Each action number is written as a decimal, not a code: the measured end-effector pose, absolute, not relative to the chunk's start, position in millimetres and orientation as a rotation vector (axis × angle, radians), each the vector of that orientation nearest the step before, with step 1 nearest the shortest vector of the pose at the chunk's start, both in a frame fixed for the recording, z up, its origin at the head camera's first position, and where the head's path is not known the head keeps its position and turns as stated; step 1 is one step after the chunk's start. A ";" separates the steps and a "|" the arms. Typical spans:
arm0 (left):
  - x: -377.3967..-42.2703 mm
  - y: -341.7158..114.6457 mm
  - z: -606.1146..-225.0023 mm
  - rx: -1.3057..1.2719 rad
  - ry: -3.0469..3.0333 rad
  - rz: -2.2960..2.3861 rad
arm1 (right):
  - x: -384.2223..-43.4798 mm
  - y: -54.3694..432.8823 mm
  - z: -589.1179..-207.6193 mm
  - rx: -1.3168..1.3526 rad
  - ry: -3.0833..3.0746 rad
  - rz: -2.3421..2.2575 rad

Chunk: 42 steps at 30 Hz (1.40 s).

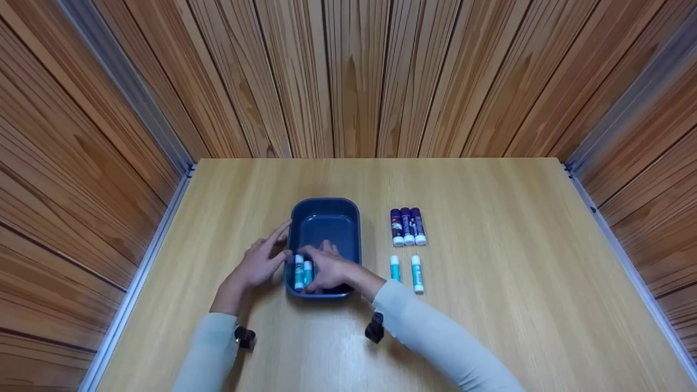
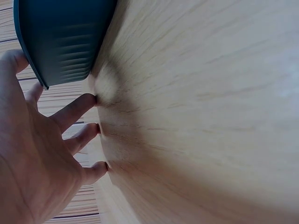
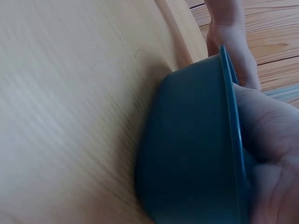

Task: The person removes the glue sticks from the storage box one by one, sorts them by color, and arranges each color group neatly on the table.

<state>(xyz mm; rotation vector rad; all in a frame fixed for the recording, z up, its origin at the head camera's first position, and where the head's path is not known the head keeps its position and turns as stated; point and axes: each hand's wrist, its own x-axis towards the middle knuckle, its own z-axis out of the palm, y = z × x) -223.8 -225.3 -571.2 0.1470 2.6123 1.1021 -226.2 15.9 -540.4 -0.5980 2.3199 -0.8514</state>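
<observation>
A dark blue plastic bin (image 1: 326, 204) stands on the table, with two teal-and-white glue sticks (image 1: 299, 272) side by side in its near left corner. My right hand (image 1: 332, 269) reaches inside, its thumb and a finger at the two ends of the inner glue stick (image 1: 308, 273). The bin's wall (image 3: 191, 144) hides those fingertips in the right wrist view. On the bin's left side, my left hand (image 1: 262, 262) has its fingers spread. Its thumb touches the rim, and several fingertips (image 2: 88, 100) rest on the tabletop.
Right of the bin, three purple glue sticks (image 1: 407, 226) with white ends lie in a row. Nearer, two more teal glue sticks (image 1: 417, 275) lie apart, one partly behind the right forearm. Wood-panelled walls (image 1: 348, 81) enclose the table (image 1: 506, 283) at the back and sides.
</observation>
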 end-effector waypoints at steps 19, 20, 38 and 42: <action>-223.1 -225.1 -570.5 0.164 2.612 1.113 | -222.9 -4.6 -541.8 -0.494 2.435 -0.787; -223.1 -225.1 -570.3 0.165 2.608 1.118 | -223.4 -5.2 -543.1 -0.490 2.435 -0.792; -224.1 -225.5 -572.1 0.177 2.621 1.099 | -230.3 4.0 -539.6 -0.535 2.438 -0.888; -224.4 -226.2 -571.9 0.175 2.613 1.105 | -230.3 7.7 -532.5 -0.536 2.426 -0.918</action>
